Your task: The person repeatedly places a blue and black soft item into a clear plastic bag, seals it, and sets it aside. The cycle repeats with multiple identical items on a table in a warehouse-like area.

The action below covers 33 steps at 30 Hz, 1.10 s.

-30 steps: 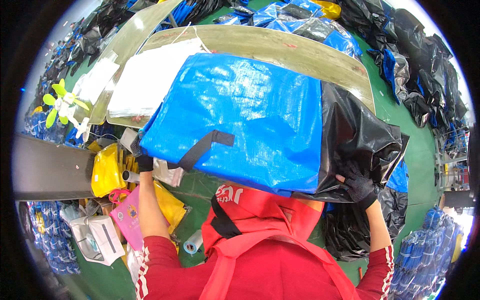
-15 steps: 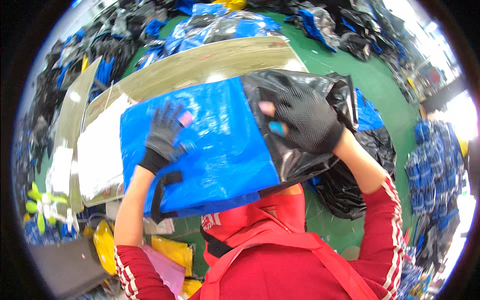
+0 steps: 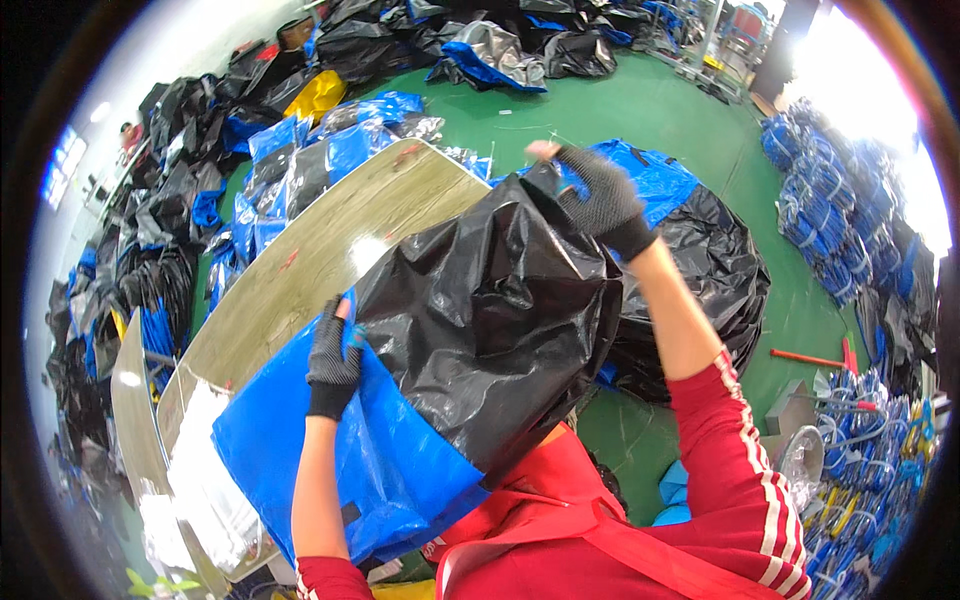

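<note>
A large blue-and-black plastic woven bag [image 3: 480, 310] lies across the worktable [image 3: 300, 265] and hangs over its near edge. Its blue part is at the left, and its wrinkled black part puffs up at the right. My left hand [image 3: 335, 360], in a dark fingerless glove, rests on the bag near the colour seam with fingers stretched out. At the far right edge of the black part, my gloved right hand [image 3: 603, 200] has its fingers bent around the raised plastic. The right fingertips are blurred and partly hidden.
Another blue-and-black bag [image 3: 700, 265] lies bunched on the green floor [image 3: 660, 110] to the right. Folded bags [image 3: 330, 155] are heaped beyond the table. White sheets [image 3: 205, 480] sit on its left end. Tied blue bundles [image 3: 820, 200] and a red-handled tool [image 3: 808, 357] are farther right.
My view has turned to the right. My right hand has moved to the far edge of the black part, which now bulges upward. My left hand has shifted to the seam.
</note>
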Tool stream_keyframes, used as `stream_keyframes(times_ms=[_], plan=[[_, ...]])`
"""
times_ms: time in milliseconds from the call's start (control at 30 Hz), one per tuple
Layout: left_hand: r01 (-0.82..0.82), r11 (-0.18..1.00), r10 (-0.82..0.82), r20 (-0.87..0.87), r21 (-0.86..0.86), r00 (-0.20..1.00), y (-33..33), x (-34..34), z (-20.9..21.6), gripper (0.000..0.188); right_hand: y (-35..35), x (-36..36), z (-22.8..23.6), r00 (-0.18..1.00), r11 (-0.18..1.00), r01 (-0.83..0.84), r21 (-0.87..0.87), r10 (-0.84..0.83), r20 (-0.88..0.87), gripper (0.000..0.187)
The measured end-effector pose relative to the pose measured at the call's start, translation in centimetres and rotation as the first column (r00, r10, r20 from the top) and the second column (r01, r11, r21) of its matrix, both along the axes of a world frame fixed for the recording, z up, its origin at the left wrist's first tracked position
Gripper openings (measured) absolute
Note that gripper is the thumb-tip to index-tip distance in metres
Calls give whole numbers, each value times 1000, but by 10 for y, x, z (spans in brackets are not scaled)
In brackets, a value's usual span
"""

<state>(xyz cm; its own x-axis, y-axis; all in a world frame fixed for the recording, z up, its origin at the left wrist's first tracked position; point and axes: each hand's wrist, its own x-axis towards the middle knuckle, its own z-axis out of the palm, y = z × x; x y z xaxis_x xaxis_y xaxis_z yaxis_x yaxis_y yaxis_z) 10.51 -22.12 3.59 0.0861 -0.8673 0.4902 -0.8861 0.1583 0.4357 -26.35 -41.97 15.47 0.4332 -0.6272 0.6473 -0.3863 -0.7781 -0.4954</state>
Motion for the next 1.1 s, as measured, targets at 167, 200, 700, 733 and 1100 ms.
stream_keyframes(times_ms=[167,200,700,733,1100], plan=[[-424,853,312,354,305,882,-55,79,-39,43,-84,-36,-8,905,706,-314,635,424,-23,82],[-440,736,283,356,514,891,-55,93,-45,41,-94,-36,-12,844,769,-440,465,531,-79,81],[-171,929,143,107,329,984,-10,119,-51,35,-111,-32,-61,918,945,-243,219,297,-263,25],[-290,917,295,23,272,955,-2,122,-51,34,-112,-36,-61,961,996,-83,38,90,-262,24],[-239,952,239,27,191,971,-21,82,15,49,-135,-52,-131,925,755,-358,550,206,320,28]])
